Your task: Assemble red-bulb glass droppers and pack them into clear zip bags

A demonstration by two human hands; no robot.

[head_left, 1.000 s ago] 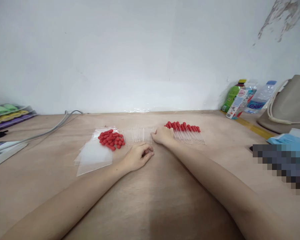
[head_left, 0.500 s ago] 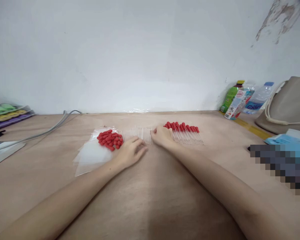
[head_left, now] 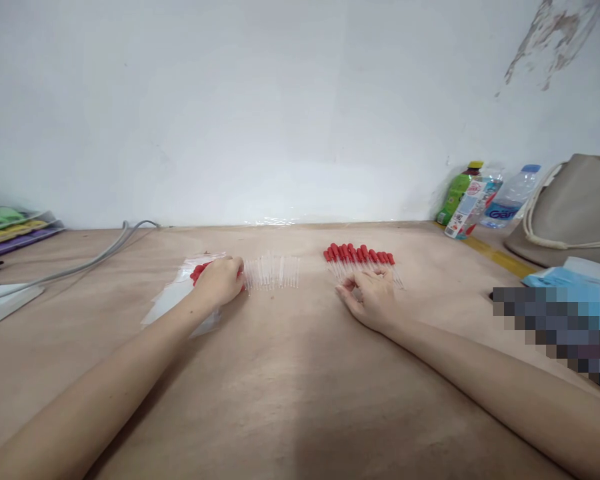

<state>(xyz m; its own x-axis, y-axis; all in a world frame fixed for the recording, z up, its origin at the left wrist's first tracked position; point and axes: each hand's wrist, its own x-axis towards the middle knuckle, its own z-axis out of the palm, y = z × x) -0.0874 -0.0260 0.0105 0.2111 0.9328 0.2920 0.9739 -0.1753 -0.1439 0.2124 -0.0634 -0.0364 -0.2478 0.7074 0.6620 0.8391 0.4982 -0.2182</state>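
On the left, my left hand point(head_left: 221, 280) reaches over a pile of red rubber dropper bulbs point(head_left: 199, 273), its fingers curled down among them. The fingertips are mostly hidden. To its right lies a row of thin clear glass tubes point(head_left: 275, 272) without bulbs. My right hand point(head_left: 373, 300) rests at the lower end of a row of glass droppers with red bulbs point(head_left: 353, 253). Its thumb and index tips come together at the tube end of the leftmost dropper, while the other fingers lie over the neighbouring tubes.
Clear plastic bags point(head_left: 167, 308) lie under the bulb pile. A grey cable point(head_left: 105, 252) crosses the left side, near packs of coloured items point(head_left: 15, 230). At the right stand a green bottle point(head_left: 457, 193), a carton point(head_left: 466, 210), a water bottle point(head_left: 513, 200) and a beige bag point(head_left: 570, 207).
My left hand has moved left, from beside the bare tubes onto the bulb pile. My right hand has moved right, from the bare tubes to the row of droppers.
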